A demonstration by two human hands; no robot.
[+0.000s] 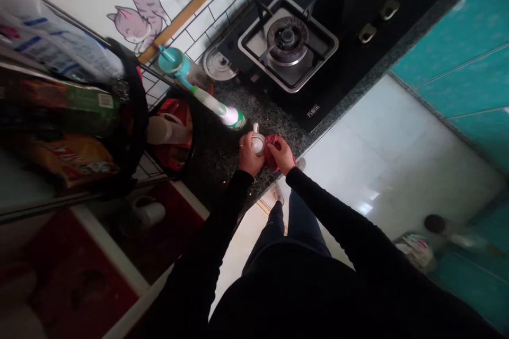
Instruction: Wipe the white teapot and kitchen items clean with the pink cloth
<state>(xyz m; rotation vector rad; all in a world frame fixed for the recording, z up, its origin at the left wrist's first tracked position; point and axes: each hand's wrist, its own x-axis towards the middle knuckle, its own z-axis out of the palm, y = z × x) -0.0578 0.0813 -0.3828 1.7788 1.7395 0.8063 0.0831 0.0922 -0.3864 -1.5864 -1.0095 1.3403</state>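
My left hand point(249, 154) is closed around a small white mug point(258, 143) over the dark stone counter, and the mug's handle points away from me. Close beside it, my right hand point(283, 154) grips a crumpled dark red cloth point(271, 153). The cloth lies right against the mug's side; whether it is pressed on the surface cannot be made out. My fingers hide part of the mug and of the cloth.
A white and green bottle point(222, 111) and a turquoise-topped jug point(175, 63) stand beyond my hands. A black gas hob point(318, 100) lies to the right. At left is a black rack point(139, 111) with packets. The granite counter point(214, 164) has crumbs and a front edge near me.
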